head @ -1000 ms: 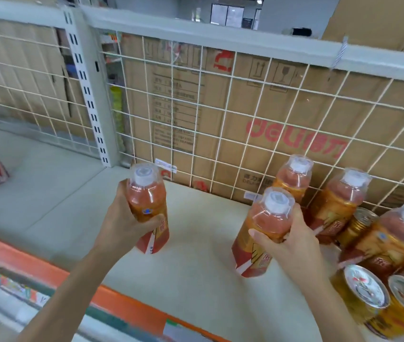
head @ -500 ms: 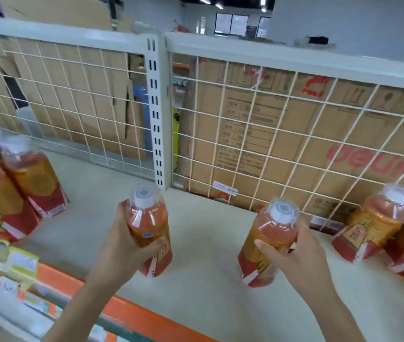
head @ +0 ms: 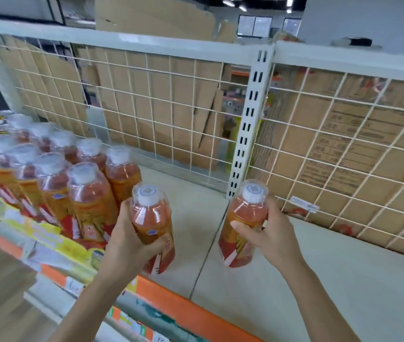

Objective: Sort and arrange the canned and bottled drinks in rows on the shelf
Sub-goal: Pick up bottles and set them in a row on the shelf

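Fingers of the left hand [head: 126,243] curl round the lower body of one orange drink bottle [head: 152,225], which is held tilted above the near edge of the shelf [head: 319,280], just right of the rows of bottles [head: 72,183] standing at the left. The right hand [head: 272,233] wraps the shoulder of a second bottle [head: 242,233] from its right side, thumb across the front. This one leans left over the shelf seam; whether its base touches down cannot be told. Wire mesh [head: 171,114] backs the far side.
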`<state>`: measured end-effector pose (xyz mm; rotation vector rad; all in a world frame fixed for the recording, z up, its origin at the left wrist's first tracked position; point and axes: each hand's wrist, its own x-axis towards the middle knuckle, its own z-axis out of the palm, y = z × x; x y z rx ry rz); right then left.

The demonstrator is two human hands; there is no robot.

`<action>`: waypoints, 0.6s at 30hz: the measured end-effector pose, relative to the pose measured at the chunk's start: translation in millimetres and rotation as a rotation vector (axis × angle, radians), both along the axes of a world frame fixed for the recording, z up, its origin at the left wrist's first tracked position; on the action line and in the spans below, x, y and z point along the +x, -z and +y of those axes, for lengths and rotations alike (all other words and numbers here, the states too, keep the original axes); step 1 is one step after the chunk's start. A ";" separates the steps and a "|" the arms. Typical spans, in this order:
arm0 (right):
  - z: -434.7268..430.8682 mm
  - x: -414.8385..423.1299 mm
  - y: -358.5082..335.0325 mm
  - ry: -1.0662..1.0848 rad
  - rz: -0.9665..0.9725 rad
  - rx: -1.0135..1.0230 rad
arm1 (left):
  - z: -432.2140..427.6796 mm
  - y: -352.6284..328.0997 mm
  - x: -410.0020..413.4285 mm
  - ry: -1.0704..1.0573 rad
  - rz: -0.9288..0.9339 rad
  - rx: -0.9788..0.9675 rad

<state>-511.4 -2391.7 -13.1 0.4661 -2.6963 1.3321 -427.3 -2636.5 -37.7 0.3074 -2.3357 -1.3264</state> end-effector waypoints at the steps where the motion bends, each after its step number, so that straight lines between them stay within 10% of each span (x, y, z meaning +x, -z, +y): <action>1: -12.9 -3.4 -0.1 -0.031 -0.004 0.005 | -8.7 0.7 2.5 -0.043 -0.004 -0.003; 18: -162.5 -42.0 -1.5 -0.497 -0.054 -0.091 | -32.5 -3.3 18.7 -0.358 0.053 -0.371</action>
